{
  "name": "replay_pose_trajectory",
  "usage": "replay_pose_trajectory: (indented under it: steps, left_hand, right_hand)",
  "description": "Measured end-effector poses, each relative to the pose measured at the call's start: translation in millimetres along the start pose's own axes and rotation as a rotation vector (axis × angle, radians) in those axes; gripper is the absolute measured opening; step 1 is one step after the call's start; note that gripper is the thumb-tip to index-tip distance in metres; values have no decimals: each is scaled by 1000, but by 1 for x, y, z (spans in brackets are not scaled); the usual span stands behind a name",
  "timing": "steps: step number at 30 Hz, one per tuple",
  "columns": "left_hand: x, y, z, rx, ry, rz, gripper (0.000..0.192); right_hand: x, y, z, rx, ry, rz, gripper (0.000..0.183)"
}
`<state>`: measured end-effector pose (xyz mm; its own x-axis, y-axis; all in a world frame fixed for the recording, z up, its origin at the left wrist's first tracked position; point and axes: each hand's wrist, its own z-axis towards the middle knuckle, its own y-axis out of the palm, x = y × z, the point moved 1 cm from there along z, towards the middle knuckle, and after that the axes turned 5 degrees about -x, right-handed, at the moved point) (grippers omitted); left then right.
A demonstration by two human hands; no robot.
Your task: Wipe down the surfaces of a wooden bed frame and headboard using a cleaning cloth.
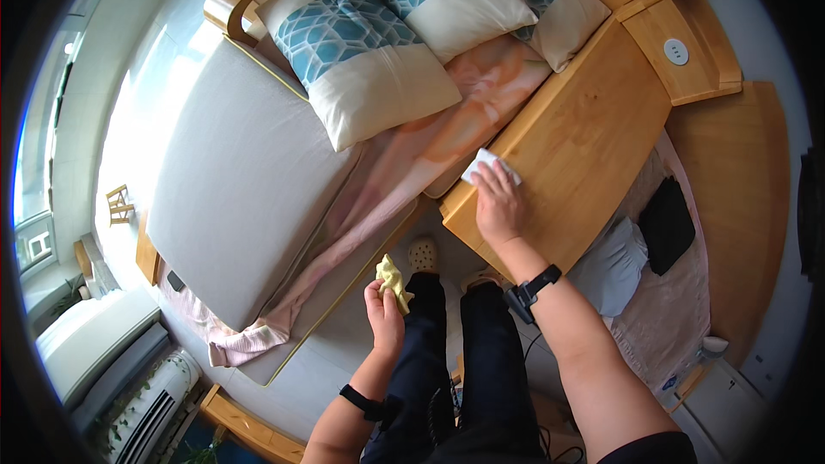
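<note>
My right hand (500, 209) presses a folded white cloth (480, 166) against the near left corner of a wooden tabletop (580, 142). Its fingers lie flat over the cloth and partly hide it. Lower and to the left, my left hand (385, 322) pinches a crumpled pale yellow cloth (393, 283) between thumb and fingers, held in the air in front of my legs. Black straps with small devices circle both wrists.
Left of the wooden top is a sofa with a grey cushion (238, 174), a pink cover (412, 154) and patterned pillows (387, 77). A round socket plate (676, 51) sits at the far right. Grey clothing (612, 270) and a black item (668, 225) lie on the right-hand seat.
</note>
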<state>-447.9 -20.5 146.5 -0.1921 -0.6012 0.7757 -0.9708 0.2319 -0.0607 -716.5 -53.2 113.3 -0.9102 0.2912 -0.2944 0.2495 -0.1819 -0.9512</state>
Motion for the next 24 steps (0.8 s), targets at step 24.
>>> replay_pose_trajectory:
  steps: [24]
  left_hand:
    - [-17, 13, -41, 12, 104, 22, 19]
  right_hand:
    - [11, -11, -155, -796, -994, -803, 37]
